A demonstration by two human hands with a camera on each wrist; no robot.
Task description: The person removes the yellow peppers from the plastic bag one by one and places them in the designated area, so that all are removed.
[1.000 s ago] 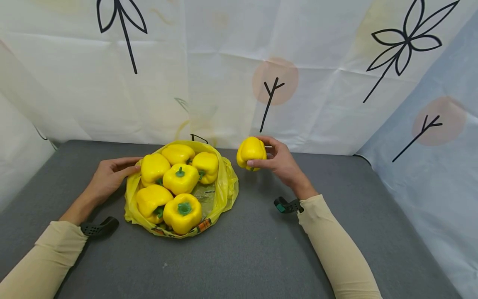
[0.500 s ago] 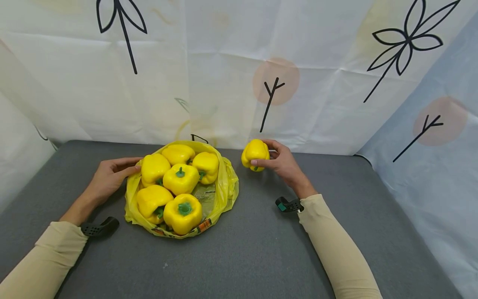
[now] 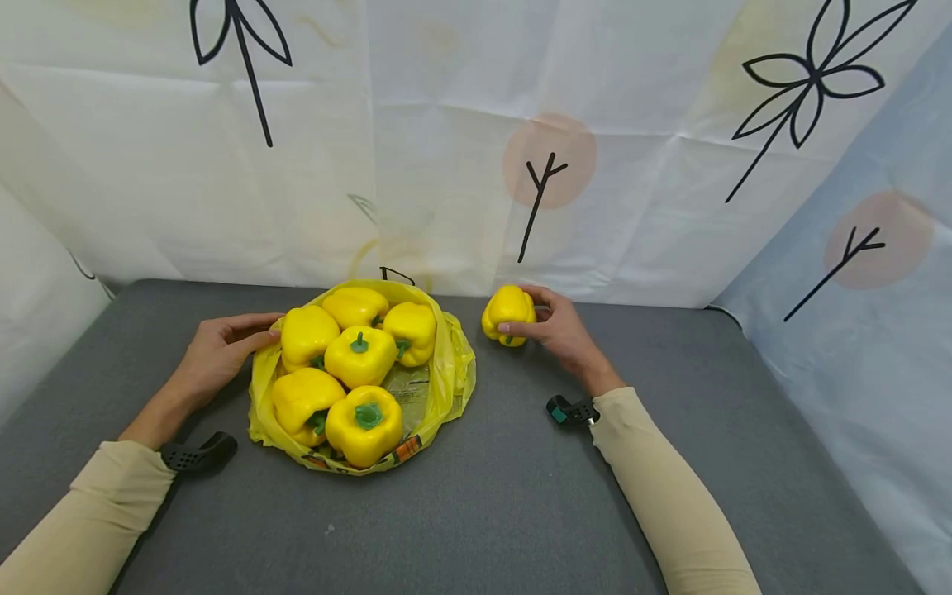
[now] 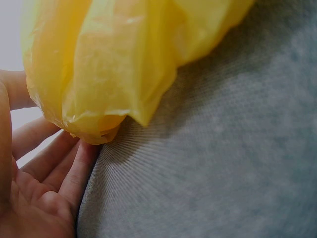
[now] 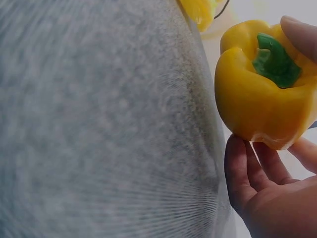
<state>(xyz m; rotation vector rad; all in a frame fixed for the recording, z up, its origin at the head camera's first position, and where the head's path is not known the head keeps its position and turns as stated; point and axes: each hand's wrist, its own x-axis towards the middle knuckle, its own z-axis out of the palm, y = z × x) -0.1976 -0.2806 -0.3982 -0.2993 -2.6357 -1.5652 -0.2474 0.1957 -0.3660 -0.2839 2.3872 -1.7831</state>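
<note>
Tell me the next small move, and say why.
Probably settle the held pepper on the table: the right hand has it outside the bag, close to the surface (contact is unclear), while the left hand holds the bag's side.

A screened-off tabletop bay, apparently a makeshift recording booth. A grey work surface (image 3: 476, 529), its finely ribbed, cloth-like texture visible in the wrist views, is enclosed on three sides: by a back sheet (image 3: 446, 66), a left sheet (image 3: 37, 330) and a bluish right sheet (image 3: 892, 372). Creases mark the back sheet as thin hanging material, printed with black leaf outlines (image 3: 814, 78) and a pale pink disc (image 3: 565, 140). Dark wrist bands (image 3: 197, 454) suit a filming setup. The room beyond the sheets cannot be identified.
</note>
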